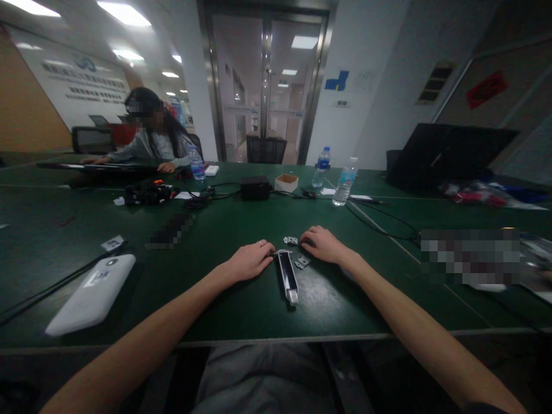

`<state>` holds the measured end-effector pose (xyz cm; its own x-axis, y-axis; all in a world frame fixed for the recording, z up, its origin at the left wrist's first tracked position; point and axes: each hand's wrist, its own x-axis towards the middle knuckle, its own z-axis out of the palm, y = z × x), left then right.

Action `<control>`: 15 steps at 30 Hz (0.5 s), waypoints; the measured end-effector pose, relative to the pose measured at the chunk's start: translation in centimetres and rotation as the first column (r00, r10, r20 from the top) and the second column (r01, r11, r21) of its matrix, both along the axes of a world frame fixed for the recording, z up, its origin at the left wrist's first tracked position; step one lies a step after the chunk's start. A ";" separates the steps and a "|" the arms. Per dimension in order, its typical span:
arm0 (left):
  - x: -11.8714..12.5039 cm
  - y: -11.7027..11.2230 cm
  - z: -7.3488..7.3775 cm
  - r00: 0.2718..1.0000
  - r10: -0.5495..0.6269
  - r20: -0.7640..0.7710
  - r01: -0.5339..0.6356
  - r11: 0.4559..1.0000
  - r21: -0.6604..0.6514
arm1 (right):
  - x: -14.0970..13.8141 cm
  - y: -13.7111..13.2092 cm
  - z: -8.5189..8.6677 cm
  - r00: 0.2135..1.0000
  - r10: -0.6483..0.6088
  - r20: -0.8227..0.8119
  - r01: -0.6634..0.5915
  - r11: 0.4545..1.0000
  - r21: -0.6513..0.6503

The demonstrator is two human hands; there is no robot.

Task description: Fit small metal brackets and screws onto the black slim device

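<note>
My left hand (251, 260) rests on the green table (224, 310), fingers curled down, with the fingertips touching a thin metal pin at the top of a long black and white device (288, 277). My right hand (321, 244) lies palm down just right of the device, its fingers loosely bent over the table. Two small metal brackets lie near the device: one (290, 240) beside my right fingertips, the other (302, 262) just below that hand. Whether either hand grips anything is unclear.
A white power bank (92, 293) lies at the near left. Further back stand three water bottles (345, 181), a small cardboard box (287, 183), a black adapter (255, 187) and cables. A person sits at the far left with a laptop. A black case (444, 154) sits at right.
</note>
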<state>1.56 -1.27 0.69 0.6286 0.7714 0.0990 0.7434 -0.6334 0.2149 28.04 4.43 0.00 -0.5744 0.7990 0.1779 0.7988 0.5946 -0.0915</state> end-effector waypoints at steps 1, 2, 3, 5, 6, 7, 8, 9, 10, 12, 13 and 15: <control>0.0 0.0 0.0 1.000 0.000 0.000 0.000 1.000 0.001 | -0.2 -0.1 0.0 1.000 0.002 0.001 -0.002 1.000 0.000; 0.0 0.0 0.0 1.000 0.001 0.000 -0.001 1.000 0.003 | -0.3 -0.1 0.0 1.000 0.002 0.001 -0.002 1.000 0.001; 0.0 0.0 0.0 1.000 0.001 0.002 -0.001 1.000 0.006 | -0.4 -0.2 0.0 1.000 0.001 0.000 -0.001 1.000 0.003; 0.0 0.0 0.0 1.000 0.000 0.006 0.000 1.000 0.007 | -0.6 -0.2 -0.1 1.000 0.000 -0.007 0.000 1.000 0.003; 0.0 0.0 0.0 1.000 -0.001 0.008 0.000 1.000 0.006 | -0.6 -0.2 -0.1 1.000 0.001 -0.011 -0.001 1.000 0.002; 0.0 0.0 0.0 1.000 0.000 0.010 0.000 1.000 0.002 | -0.6 -0.1 -0.2 1.000 0.000 -0.015 0.000 1.000 -0.001; 0.0 -0.1 0.0 1.000 0.001 0.010 -0.001 1.000 -0.002 | -0.6 -0.1 -0.2 1.000 -0.003 -0.019 0.003 1.000 -0.006; 0.0 -0.1 0.0 1.000 0.003 0.010 -0.003 1.000 -0.006 | -0.6 -0.1 -0.2 1.000 -0.008 -0.023 0.007 1.000 -0.011; 0.0 -0.1 0.1 1.000 0.005 0.010 -0.005 1.000 -0.009 | -0.6 -0.1 -0.2 1.000 -0.012 -0.026 0.012 1.000 -0.016; 0.0 -0.1 0.2 1.000 0.007 0.013 -0.007 1.000 -0.014 | -0.6 -0.1 -0.3 0.999 -0.017 -0.028 0.017 1.000 -0.023; 0.0 -0.1 0.2 1.000 0.007 0.015 -0.007 1.000 -0.017 | -0.6 -0.1 -0.3 0.999 -0.018 -0.027 0.018 1.000 -0.023; 0.0 -0.1 0.3 1.000 0.010 0.013 -0.009 1.000 -0.021 | -0.6 -0.1 -0.3 0.999 -0.023 -0.023 0.022 0.999 -0.023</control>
